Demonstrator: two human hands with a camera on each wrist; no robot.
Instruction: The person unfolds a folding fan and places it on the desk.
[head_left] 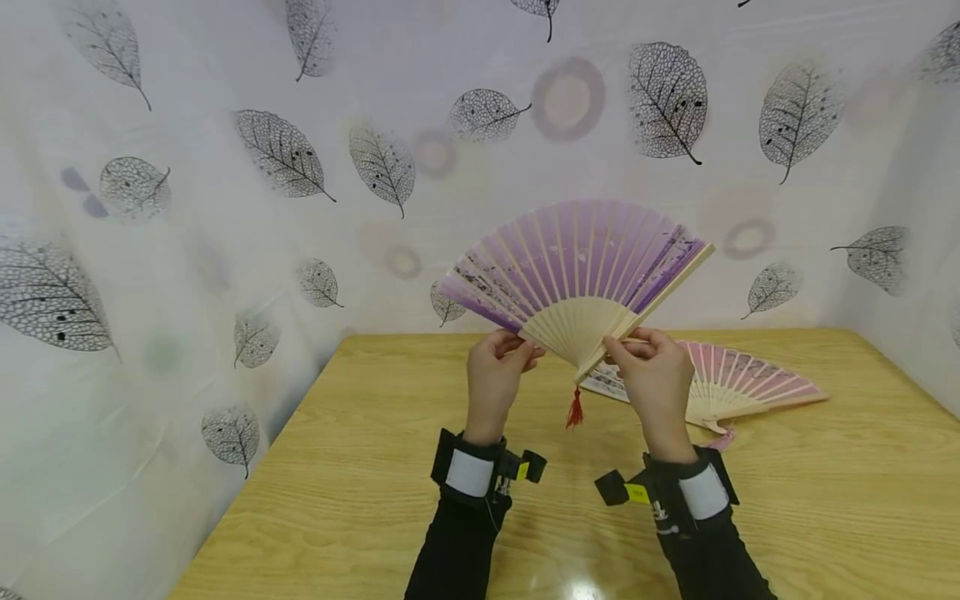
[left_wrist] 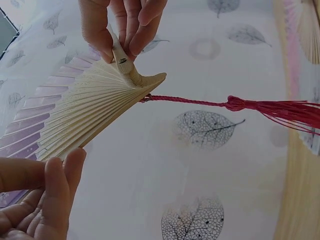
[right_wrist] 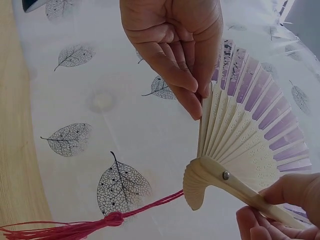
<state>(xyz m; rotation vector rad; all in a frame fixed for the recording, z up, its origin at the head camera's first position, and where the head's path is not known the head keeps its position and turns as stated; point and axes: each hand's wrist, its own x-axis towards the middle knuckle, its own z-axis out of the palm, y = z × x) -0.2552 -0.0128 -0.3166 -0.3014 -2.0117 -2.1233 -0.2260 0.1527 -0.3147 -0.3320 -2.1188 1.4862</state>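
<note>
A purple folding fan (head_left: pixel 581 258) with pale ribs is spread wide, held up above the table. My left hand (head_left: pixel 498 375) pinches its left edge between thumb and fingers. On the other side, the right hand (head_left: pixel 652 379) grips the thick right guard stick, close to the pivot. The left wrist view shows the fan's ribs (left_wrist: pixel 90 110) meeting at the curved pivot end. A red tassel (head_left: pixel 574 408) hangs from that end. In the right wrist view the metal rivet (right_wrist: pixel 226 175) shows on the guard stick.
A second, pink folding fan (head_left: pixel 750 379) lies spread on the wooden table (head_left: pixel 337 467), behind my right hand and partly hidden by it. A white curtain (head_left: pixel 225 208) with leaf prints hangs behind the table and along its left side.
</note>
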